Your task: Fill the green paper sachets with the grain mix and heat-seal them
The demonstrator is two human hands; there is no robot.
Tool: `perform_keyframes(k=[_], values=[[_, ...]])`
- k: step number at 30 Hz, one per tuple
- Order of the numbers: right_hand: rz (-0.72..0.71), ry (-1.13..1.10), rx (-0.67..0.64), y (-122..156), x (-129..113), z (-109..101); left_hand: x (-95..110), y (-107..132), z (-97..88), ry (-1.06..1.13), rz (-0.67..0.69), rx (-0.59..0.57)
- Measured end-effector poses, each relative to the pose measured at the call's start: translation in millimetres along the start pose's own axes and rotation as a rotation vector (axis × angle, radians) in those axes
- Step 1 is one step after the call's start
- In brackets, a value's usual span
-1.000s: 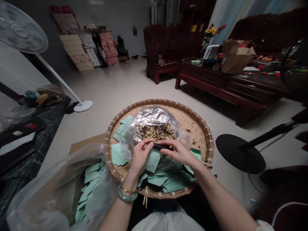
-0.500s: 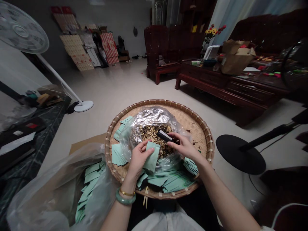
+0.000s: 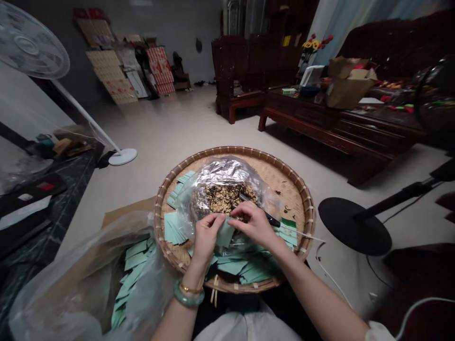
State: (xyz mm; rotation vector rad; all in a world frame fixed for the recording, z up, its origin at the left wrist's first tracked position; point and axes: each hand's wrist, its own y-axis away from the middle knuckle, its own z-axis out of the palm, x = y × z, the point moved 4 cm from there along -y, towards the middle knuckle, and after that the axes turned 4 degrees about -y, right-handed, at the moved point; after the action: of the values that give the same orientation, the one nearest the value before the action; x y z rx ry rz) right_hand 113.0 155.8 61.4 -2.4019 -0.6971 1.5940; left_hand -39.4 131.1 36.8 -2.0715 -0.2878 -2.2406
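Observation:
A small pale-green packet (image 3: 224, 233) hangs upright from my left hand (image 3: 207, 235), whose thumb and fingers pinch its top edge. My right hand (image 3: 253, 221) is closed at the packet's upper right corner, fingertips pinching there. Beneath that hand runs a corded black tool like a small flat iron (image 3: 272, 219); its arms look parted, and whether the palm grips it is hidden. Both hands are over an open clear plastic bag (image 3: 227, 166) of dry brown-and-black flakes (image 3: 222, 196). It rests in a round woven bamboo tray (image 3: 295, 189).
Many green packets (image 3: 249, 270) lie along the tray's near side, with more fanned packets (image 3: 173, 229) at its left. A plastic sack (image 3: 71, 274) of packets stands left. A white cord (image 3: 332, 272) trails right, near a black fan base (image 3: 355, 226). A white fan (image 3: 122, 156) stands beyond.
My right hand has moved left to the packet, and the black tool has turned, its handle and white cord now pointing right. The left hand has shifted slightly toward the packet's top edge.

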Motion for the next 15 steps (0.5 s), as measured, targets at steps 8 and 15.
perform_keyframes(k=[8, 15], values=[[0.158, -0.223, -0.019, 5.4, 2.0, 13.5, -1.2, 3.2, 0.3, 0.094, -0.021, -0.016], [0.324, -0.424, -0.134, 8.3, 7.5, 12.0, -4.6, 3.5, -2.1, 0.17, -0.092, -0.025]])
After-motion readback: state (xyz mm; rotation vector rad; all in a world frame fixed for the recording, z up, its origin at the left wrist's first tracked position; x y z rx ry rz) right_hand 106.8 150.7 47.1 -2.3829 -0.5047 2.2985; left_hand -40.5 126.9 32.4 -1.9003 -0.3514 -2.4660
